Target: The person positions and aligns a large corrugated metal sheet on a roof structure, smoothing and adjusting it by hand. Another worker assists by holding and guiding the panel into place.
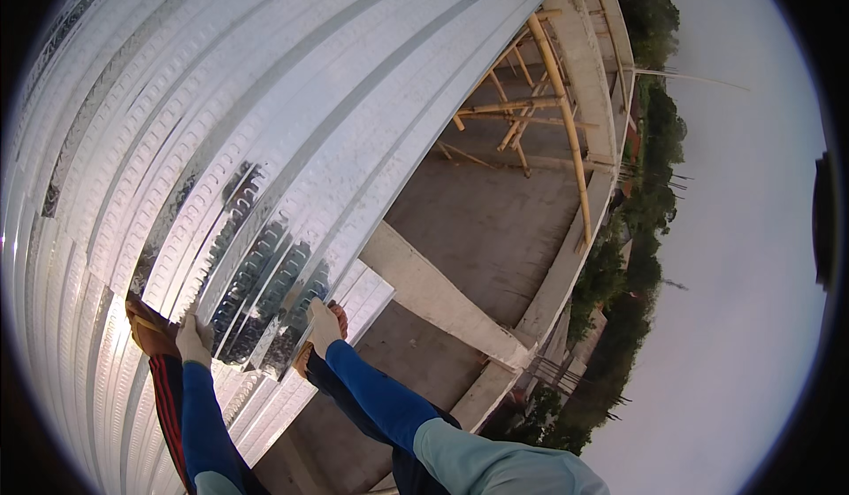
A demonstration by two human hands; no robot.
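A long ribbed, shiny metal decking sheet [274, 291] stretches away from me, its near end between my two hands. My left hand [194, 341], in a pale glove, grips the left side of that end. At the right edge, my right hand [325, 325], gloved too, is closed on the same sheet; its fingers are partly hidden. My left foot, in a sandal [152, 327], stands beside my left hand. My other foot [340, 316] is just behind the right hand, partly covered by it. Mirror-like reflections darken the sheet near my hands.
More ribbed metal sheets [80, 318] lie to the left and below. On the right, the decking ends at a drop between concrete beams [442, 300], with a floor [504, 203] far below. Bamboo poles [562, 115] stand in the farther bay. Trees [659, 141] line the outside.
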